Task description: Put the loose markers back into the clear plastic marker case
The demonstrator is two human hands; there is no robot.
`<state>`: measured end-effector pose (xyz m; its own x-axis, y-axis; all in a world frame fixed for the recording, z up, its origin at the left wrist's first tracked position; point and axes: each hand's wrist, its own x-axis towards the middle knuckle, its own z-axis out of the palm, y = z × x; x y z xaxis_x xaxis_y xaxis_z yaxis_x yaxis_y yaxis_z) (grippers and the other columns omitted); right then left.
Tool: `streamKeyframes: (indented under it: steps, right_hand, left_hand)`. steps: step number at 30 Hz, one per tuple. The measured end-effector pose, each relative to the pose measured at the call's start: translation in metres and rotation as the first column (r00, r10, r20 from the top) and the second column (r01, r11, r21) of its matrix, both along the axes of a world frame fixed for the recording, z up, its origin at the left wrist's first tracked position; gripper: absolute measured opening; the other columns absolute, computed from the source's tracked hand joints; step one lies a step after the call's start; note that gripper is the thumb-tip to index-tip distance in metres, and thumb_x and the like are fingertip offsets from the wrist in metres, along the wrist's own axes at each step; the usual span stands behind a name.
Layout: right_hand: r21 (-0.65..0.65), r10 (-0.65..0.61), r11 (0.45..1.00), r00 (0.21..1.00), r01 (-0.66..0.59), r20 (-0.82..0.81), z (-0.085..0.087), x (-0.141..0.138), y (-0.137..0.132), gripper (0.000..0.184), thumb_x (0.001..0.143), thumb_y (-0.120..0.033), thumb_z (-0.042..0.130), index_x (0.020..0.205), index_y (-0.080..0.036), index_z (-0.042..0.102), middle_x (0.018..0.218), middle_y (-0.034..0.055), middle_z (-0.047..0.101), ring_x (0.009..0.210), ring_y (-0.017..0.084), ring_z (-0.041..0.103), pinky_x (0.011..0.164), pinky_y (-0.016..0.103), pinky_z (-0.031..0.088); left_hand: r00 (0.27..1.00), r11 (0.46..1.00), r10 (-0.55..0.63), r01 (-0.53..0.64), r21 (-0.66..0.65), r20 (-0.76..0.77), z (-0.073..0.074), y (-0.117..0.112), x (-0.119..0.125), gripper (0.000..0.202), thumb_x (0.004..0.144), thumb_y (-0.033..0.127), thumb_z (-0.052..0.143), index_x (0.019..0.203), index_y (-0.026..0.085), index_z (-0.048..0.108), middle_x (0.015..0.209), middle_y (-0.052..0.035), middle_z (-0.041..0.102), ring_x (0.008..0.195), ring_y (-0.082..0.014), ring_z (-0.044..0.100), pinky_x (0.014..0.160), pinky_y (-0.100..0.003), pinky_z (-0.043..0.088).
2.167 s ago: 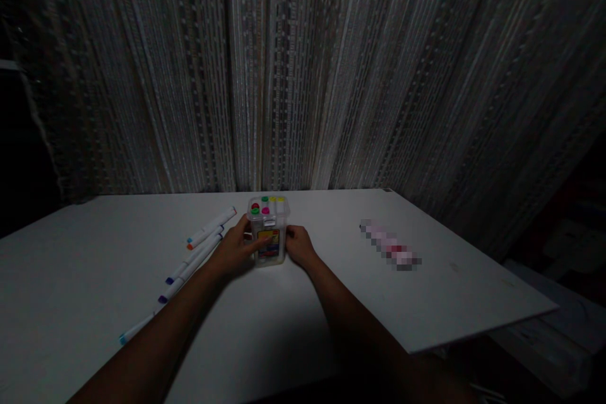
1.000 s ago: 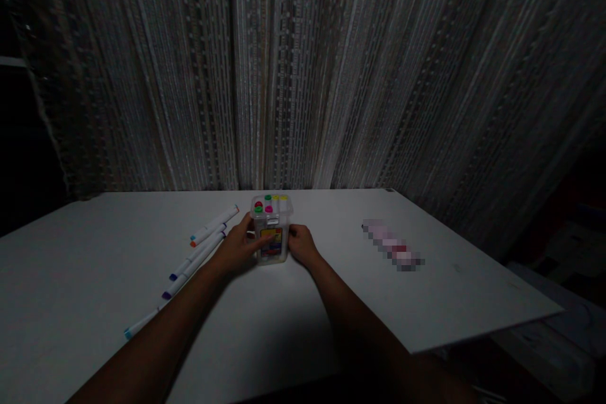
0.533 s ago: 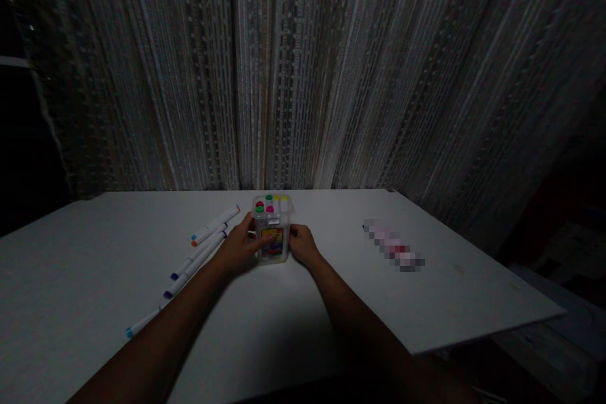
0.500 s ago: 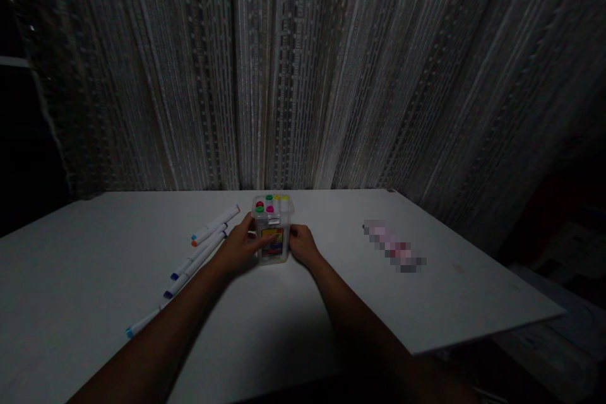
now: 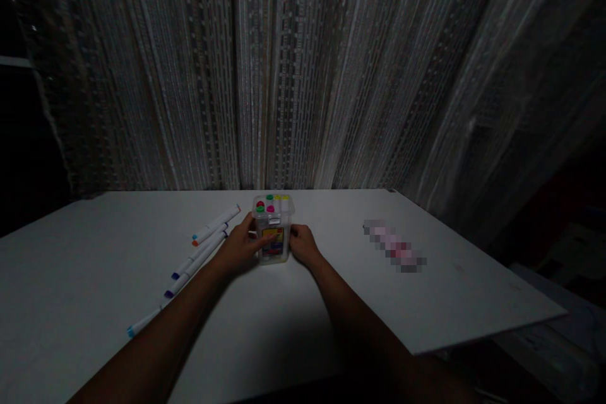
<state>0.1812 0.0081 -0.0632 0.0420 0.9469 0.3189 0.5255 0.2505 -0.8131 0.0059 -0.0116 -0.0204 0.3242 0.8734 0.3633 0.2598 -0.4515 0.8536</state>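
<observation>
While both hands clasp it, the clear plastic marker box (image 5: 273, 238) stands upright on the white table (image 5: 95, 278). The left hand (image 5: 238, 249) curls around its one side with the thumb across the label, and the right hand (image 5: 302, 246) presses the other side. It looks light, stiff and somewhat slippery, so holding low on both walls seems safest. Five coloured caps show inside. Beside the left hand lie about five loose markers (image 5: 199, 252).

At your two o'clock a pixelated patch (image 5: 395, 245) hides something; the marker box (image 5: 273, 235) label is too small to read
</observation>
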Motion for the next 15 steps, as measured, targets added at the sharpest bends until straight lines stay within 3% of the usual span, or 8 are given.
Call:
streamKeyframes:
  steps: [15]
  right_hand:
    - [-0.008, 0.025, 1.0, 0.999, -0.025, -0.024, -0.0024, 0.0014, 0.0013, 0.024, 0.072, -0.016, 0.051, 0.084, -0.019, 0.071, 0.081, 0.0024, 0.071, 0.079, 0.018, 0.063, 0.071, 0.027, 0.049]
  left_hand:
    - [1.0, 1.0, 0.0, 0.0, 0.007, -0.012, -0.0009, 0.0015, -0.0012, 0.053, 0.066, 0.051, 0.065, 0.106, 0.019, 0.05, 0.101, -0.0068, 0.066, 0.094, -0.0234, 0.061, 0.078, -0.036, 0.05]
